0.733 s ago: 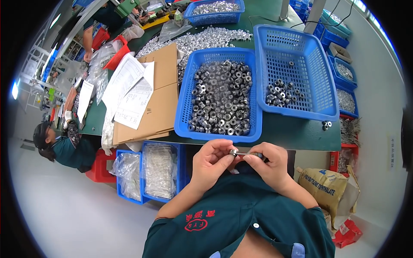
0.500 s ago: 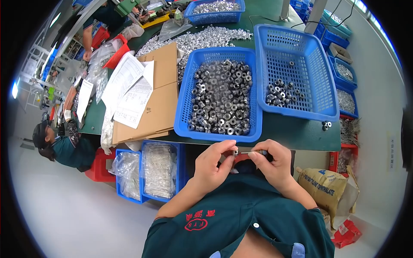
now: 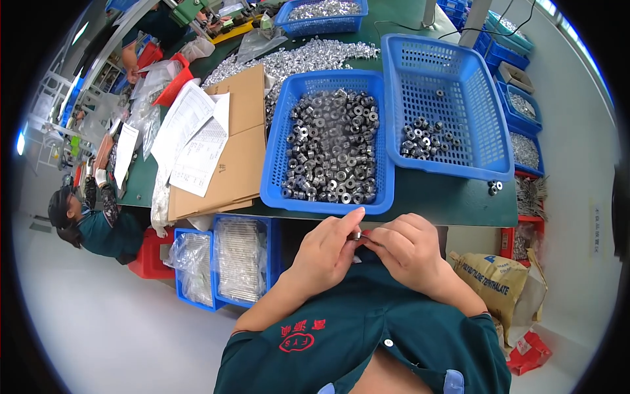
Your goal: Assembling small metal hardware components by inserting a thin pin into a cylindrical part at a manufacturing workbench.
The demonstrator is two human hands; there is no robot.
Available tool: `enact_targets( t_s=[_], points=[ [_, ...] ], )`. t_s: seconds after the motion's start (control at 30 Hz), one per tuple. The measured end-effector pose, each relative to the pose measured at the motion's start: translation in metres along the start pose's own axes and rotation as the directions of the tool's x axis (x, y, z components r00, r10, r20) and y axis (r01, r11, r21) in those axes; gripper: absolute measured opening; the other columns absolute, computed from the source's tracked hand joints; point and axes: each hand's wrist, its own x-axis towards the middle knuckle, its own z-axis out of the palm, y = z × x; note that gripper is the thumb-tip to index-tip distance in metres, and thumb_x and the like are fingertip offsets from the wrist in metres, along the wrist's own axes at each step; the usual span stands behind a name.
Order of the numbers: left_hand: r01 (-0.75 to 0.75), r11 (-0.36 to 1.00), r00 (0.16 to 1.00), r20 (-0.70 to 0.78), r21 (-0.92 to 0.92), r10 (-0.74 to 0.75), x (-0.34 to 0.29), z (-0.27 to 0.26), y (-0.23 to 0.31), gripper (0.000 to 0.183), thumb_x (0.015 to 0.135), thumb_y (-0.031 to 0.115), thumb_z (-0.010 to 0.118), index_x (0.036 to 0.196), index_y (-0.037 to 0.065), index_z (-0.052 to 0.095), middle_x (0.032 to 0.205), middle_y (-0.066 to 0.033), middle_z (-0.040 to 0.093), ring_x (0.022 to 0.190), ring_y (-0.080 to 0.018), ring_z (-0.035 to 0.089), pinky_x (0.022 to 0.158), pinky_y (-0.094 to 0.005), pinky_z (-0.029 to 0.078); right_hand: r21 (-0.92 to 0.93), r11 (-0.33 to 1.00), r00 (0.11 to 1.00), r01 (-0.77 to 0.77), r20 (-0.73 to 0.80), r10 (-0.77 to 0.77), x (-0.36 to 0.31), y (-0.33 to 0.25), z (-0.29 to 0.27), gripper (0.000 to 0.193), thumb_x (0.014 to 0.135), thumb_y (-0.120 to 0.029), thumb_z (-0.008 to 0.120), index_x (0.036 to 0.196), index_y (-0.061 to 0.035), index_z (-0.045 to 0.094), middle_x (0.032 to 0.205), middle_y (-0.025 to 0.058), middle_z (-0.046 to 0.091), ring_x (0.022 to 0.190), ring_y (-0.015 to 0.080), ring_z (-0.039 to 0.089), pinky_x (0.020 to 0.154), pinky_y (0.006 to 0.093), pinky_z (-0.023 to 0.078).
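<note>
In front of my body, just below the table's near edge, my left hand [image 3: 326,251] pinches a small metal collar [image 3: 356,236] between thumb and fingers. My right hand [image 3: 408,247] is closed, knuckles up, its fingertips meeting the left ones at the collar. What the right fingers hold is hidden; the thin-shafted tool seen there earlier no longer shows. Just beyond my hands a blue basket [image 3: 270,172] holds many metal collars [image 3: 335,148]. A second blue basket [image 3: 482,172] to its right, tilted against it, has a smaller group of collars [image 3: 426,139] in its near left corner.
Cardboard sheets [image 3: 246,125] and papers [image 3: 202,148] lie left of the baskets. Behind is a heap of small silvery parts [image 3: 315,59]. Several loose collars [image 3: 495,188] sit at the table's right edge. A sack [image 3: 492,282] stands at right. A co-worker [image 3: 108,223] sits at far left.
My right hand has rolled knuckles-up and moved left to meet the left hand. The tool it held has gone out of sight. The view has shifted slightly.
</note>
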Motion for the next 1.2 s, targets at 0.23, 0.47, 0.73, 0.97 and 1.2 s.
enact_targets(
  t_s=[0.23, 0.47, 0.73, 0.97, 1.2],
  points=[
    [0.031, 0.999, 0.997, 0.072, -0.024, -0.029, 0.003, -0.002, 0.004, 0.06, 0.077, -0.011, 0.061, 0.134, 0.0, 0.049, 0.093, -0.0121, 0.064, 0.077, -0.0227, 0.063, 0.07, -0.031, 0.053, 0.19, 0.958, 0.976, -0.213, 0.0, 0.217, -0.015, 0.008, 0.006, 0.019, 0.072, -0.009, 0.081, 0.077, -0.005, 0.063, 0.066, 0.0066, 0.063, 0.052, 0.0181, 0.058, 0.045, 0.0288, 0.044],
    [-0.133, 0.991, 0.971, 0.197, -0.014, 0.133, 0.039, 0.002, 0.016, 0.059, 0.077, -0.009, 0.061, 0.133, 0.0, 0.049, 0.088, -0.0124, 0.062, 0.076, -0.0273, 0.061, 0.068, -0.036, 0.051, 0.216, 0.884, 0.903, -0.415, -0.024, 0.429, -0.025, 0.014, -0.015, 0.022, 0.072, -0.016, 0.082, 0.072, -0.0029, 0.064, 0.061, 0.0077, 0.06, 0.051, 0.0199, 0.059, 0.047, 0.029, 0.044],
    [-0.334, 0.941, 0.898, 0.322, 0.057, 0.299, 0.169, 0.029, -0.003, 0.022, 0.078, -0.002, 0.058, 0.098, 0.003, 0.065, 0.087, -0.0156, 0.064, 0.085, -0.035, 0.063, 0.073, -0.0422, 0.051, 0.332, 0.841, 0.789, -0.427, -0.317, 0.526, -0.046, 0.019, -0.049, 0.007, 0.082, -0.001, 0.069, 0.081, 0.0004, 0.063, 0.067, 0.0051, 0.057, 0.056, 0.011, 0.051, 0.051, 0.0253, 0.039],
    [-0.316, 0.834, 0.735, 0.672, 0.452, -0.085, 0.25, 0.138, -0.071, 0.017, 0.071, 0.004, 0.061, 0.084, 0.004, 0.071, 0.09, -0.0194, 0.069, 0.088, -0.0373, 0.066, 0.075, -0.047, 0.054, 0.358, 0.796, 0.81, -0.488, -0.153, 0.566, -0.064, 0.007, -0.038, 0.01, 0.081, -0.005, 0.071, 0.081, 0.0003, 0.063, 0.068, 0.007, 0.06, 0.057, 0.014, 0.054, 0.054, 0.0267, 0.042],
    [-0.239, 0.906, 0.915, 0.393, 0.349, 0.09, 0.242, 0.099, -0.061, 0.026, 0.081, 0.005, 0.053, 0.099, 0.012, 0.07, 0.104, -0.0108, 0.064, 0.094, -0.0323, 0.064, 0.082, -0.0428, 0.052, 0.352, 0.774, 0.794, -0.527, -0.119, 0.595, -0.074, 0.014, -0.04, 0.012, 0.086, -0.009, 0.067, 0.083, 0.0018, 0.062, 0.069, 0.003, 0.059, 0.063, 0.0091, 0.053, 0.059, 0.0232, 0.042]
  ],
)
